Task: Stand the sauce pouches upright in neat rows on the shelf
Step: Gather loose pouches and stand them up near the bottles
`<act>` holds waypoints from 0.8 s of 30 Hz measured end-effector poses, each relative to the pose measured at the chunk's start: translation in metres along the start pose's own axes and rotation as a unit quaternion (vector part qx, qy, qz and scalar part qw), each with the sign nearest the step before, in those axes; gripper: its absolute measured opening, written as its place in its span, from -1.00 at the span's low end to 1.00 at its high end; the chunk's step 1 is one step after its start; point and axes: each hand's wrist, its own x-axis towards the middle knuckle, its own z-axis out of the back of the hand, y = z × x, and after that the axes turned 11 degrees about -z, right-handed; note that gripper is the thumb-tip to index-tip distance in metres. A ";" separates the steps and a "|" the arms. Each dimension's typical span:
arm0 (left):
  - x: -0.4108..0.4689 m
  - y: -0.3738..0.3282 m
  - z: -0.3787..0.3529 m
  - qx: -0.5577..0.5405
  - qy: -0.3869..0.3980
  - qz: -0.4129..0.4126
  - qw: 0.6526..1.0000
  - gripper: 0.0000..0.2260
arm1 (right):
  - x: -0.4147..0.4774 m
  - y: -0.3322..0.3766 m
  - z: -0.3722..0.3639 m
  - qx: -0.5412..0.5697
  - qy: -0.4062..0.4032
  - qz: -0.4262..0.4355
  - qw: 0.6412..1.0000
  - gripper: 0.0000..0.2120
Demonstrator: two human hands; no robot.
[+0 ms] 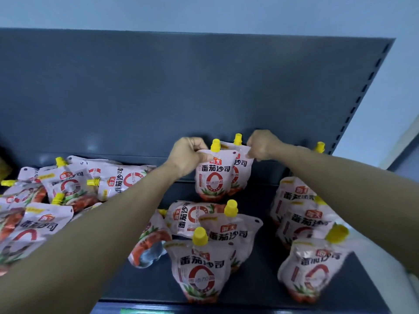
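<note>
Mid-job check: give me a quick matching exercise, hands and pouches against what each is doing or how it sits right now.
1. left hand
2. right hand
3. front centre pouch
4. sideways pouch

A. lying on its side
B. standing upright near the shelf edge
C. pinching the top left corner of a pouch
D. pinching the top of the rear pouch

Pairs: 1-C, 2-D, 3-B, 4-A

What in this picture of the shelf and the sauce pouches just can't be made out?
- Head view: the back pouch in the right hand is mostly hidden by the front pouch in the left hand.
- The far right pouch shows only its yellow cap; the right forearm covers the rest.
- The jumbled pile runs off the left edge, so no count.
- Small print on labels is too blurred to read.
</note>
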 end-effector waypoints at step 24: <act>-0.034 -0.028 0.053 0.081 0.084 -0.019 0.993 -0.85 | -0.098 0.064 0.024 -0.007 -0.086 0.241 0.967 -0.89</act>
